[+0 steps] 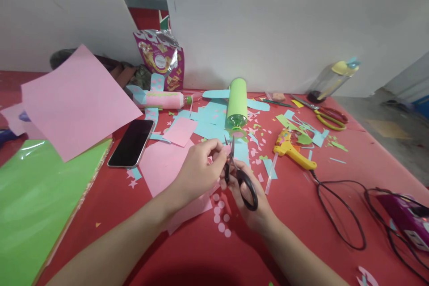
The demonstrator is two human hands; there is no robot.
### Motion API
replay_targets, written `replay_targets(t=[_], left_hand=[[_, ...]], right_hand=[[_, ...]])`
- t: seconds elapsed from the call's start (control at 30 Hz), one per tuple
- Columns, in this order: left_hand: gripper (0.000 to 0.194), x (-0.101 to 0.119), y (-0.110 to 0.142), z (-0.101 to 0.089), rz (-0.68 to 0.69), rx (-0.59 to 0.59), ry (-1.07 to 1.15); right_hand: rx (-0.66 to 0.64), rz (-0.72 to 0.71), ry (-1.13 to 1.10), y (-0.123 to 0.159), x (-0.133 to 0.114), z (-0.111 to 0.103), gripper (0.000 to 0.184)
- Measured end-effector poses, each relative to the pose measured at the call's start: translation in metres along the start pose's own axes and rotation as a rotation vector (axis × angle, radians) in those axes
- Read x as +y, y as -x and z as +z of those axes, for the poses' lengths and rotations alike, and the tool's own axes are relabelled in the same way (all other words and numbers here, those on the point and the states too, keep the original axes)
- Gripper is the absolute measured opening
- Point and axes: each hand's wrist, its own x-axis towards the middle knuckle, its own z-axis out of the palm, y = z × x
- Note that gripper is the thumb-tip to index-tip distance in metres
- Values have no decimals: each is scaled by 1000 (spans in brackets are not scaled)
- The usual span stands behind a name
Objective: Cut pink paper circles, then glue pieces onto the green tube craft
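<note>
My right hand (pixel 250 196) grips black-handled scissors (pixel 241 178), blades pointing up and away. My left hand (pixel 199 167) is closed in a pinch on a small piece of pink paper (pixel 221 157) right at the blades. Under both hands lies a larger pink sheet (pixel 164 165) on the red table (pixel 295 214). Several small pink paper circles (pixel 219 219) lie just below my hands.
A black phone (pixel 132 143) lies left of the hands. Big pink (pixel 77 98) and green (pixel 36 192) sheets at left. A green-wrapped bottle (pixel 236 103), pink bottle (pixel 161 99), snack bag (pixel 162 58), yellow glue gun (pixel 293 152) with black cord (pixel 338 214), red-yellow scissors (pixel 326 115), blue scraps.
</note>
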Motion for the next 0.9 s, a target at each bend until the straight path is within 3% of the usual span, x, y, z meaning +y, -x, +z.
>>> replay_targets(t=[0.9], left_hand=[[21,-2,-2,-9,79,-16,-106]], right_hand=[[-43,19,-25,1,-1,1,41]])
